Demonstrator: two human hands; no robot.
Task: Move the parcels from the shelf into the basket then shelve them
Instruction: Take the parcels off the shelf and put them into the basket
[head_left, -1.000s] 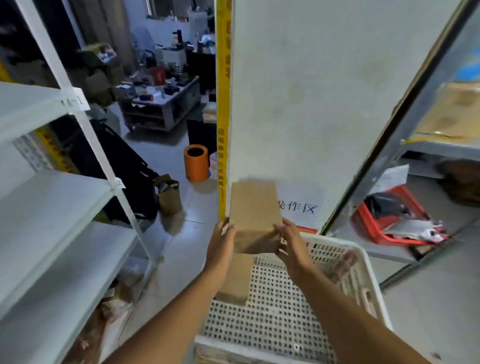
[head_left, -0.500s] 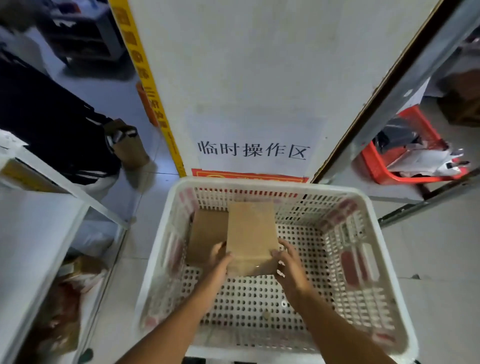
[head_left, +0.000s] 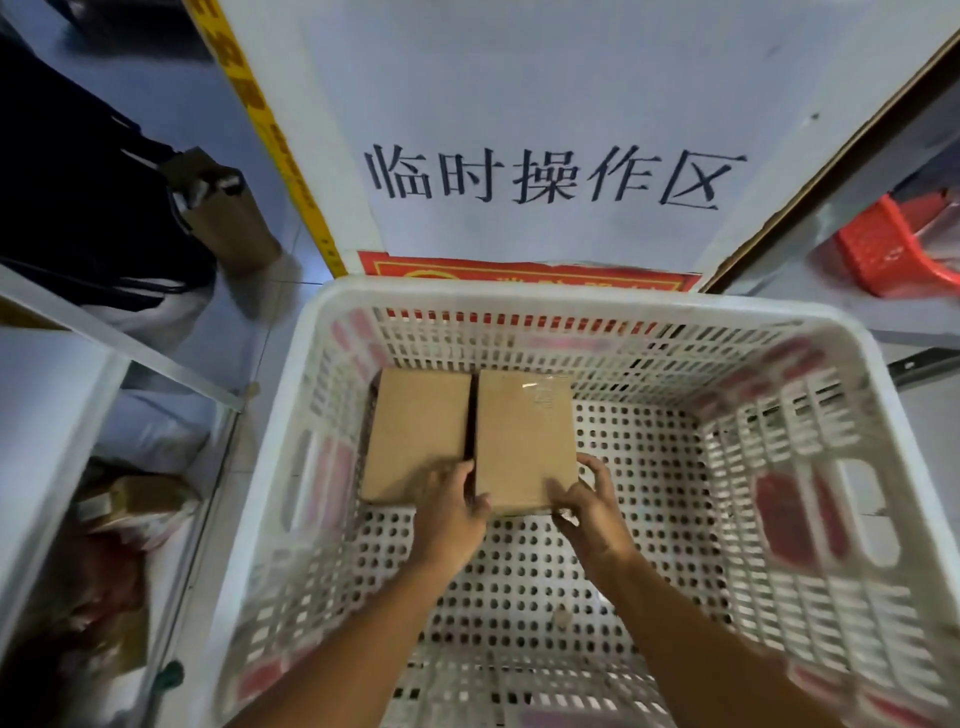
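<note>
A white perforated plastic basket (head_left: 571, 291) fills the lower middle of the view. Two brown cardboard parcels lie side by side on its floor at the far left. The left parcel (head_left: 415, 431) lies flat by itself. The right parcel (head_left: 524, 436), with clear tape on top, is held at its near end by both hands. My left hand (head_left: 452, 509) grips its near left corner, fingers in the gap between the parcels. My right hand (head_left: 587, 504) grips its near right corner.
A white pillar with a paper sign (head_left: 550, 171) stands just behind the basket. A white shelf (head_left: 47, 415) is at the left, with packages (head_left: 124, 504) below it. A red basket (head_left: 893, 249) sits on a low shelf at the right.
The parcel in both hands went down from above the basket rim to the basket floor, beside the other parcel. The camera tilted downward toward the basket.
</note>
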